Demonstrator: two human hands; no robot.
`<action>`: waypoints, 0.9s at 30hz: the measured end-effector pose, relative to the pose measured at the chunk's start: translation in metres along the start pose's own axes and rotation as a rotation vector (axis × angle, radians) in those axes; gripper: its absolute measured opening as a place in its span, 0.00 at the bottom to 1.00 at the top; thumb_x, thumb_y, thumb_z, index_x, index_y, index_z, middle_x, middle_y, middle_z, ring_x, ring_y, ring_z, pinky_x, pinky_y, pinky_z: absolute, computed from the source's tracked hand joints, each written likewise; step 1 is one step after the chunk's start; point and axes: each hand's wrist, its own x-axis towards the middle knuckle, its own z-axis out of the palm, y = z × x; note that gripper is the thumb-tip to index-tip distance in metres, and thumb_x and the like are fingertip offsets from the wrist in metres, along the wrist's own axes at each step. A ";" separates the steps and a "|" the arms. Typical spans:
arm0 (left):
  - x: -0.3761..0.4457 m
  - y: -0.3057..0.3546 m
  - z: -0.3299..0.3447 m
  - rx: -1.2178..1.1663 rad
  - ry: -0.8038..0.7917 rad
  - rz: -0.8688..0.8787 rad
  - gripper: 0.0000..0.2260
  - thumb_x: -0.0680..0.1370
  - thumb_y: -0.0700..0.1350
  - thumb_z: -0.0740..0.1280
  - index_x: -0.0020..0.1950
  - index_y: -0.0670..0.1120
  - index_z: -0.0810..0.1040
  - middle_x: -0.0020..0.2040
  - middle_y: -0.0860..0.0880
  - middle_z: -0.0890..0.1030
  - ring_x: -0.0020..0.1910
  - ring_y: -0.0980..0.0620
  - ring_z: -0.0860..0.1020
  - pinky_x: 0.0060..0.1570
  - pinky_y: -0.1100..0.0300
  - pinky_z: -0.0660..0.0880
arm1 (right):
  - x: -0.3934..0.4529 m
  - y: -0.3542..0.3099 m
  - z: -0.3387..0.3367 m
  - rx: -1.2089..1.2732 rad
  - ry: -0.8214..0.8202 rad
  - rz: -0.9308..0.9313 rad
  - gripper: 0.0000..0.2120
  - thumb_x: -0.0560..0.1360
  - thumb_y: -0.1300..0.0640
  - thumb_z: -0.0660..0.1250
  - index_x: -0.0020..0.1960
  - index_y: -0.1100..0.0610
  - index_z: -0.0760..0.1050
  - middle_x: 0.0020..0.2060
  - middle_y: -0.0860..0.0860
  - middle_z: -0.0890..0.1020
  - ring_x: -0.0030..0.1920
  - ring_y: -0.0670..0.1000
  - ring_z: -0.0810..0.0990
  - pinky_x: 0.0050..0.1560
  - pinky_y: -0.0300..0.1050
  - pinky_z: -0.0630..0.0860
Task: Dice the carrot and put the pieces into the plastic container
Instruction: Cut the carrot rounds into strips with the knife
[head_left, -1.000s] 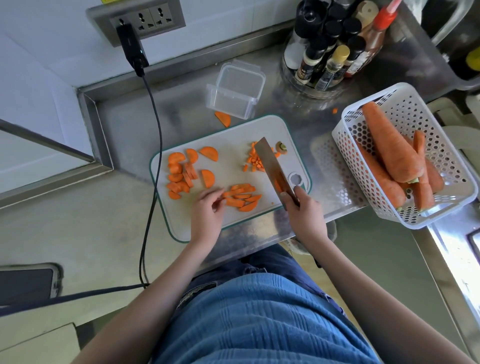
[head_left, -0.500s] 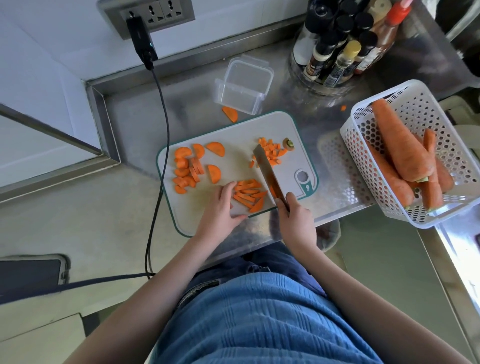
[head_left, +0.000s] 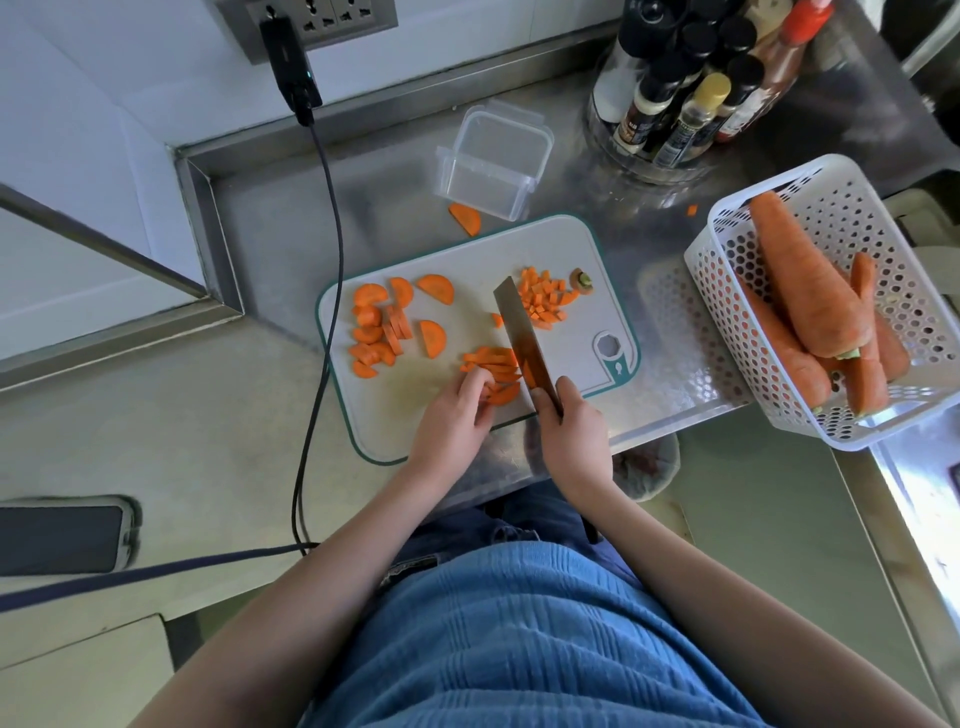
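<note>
The carrot strips lay bunched on the near part of the cutting board, their long axes running left to right, across the knife blade set at their right ends. The left hand pinched them from the near left; the right hand gripped the knife handle. The plastic container stood empty, beyond the board's far edge on the surface.

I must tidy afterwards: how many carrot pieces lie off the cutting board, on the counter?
2: a half-round slice beside the plastic container, a small cube near the basket. Others may be hidden.
</note>
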 end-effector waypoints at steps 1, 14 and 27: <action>0.000 -0.001 -0.001 -0.005 -0.010 0.011 0.12 0.71 0.33 0.70 0.50 0.43 0.72 0.44 0.45 0.77 0.40 0.48 0.78 0.36 0.49 0.77 | 0.000 0.001 -0.001 0.013 0.008 0.007 0.15 0.81 0.50 0.57 0.42 0.58 0.63 0.30 0.56 0.74 0.32 0.60 0.73 0.30 0.49 0.66; -0.002 -0.011 -0.018 0.201 -0.099 0.202 0.13 0.67 0.38 0.74 0.48 0.40 0.76 0.43 0.46 0.79 0.45 0.46 0.77 0.39 0.54 0.77 | -0.001 0.013 -0.017 0.109 0.071 0.065 0.15 0.81 0.50 0.58 0.39 0.55 0.61 0.28 0.50 0.70 0.28 0.52 0.67 0.31 0.46 0.63; 0.013 -0.019 -0.024 0.213 0.013 0.253 0.08 0.72 0.36 0.68 0.51 0.38 0.79 0.47 0.42 0.78 0.52 0.48 0.71 0.56 0.55 0.68 | -0.006 0.015 -0.018 0.137 0.066 0.089 0.15 0.81 0.50 0.58 0.40 0.58 0.64 0.27 0.52 0.71 0.27 0.51 0.67 0.30 0.46 0.63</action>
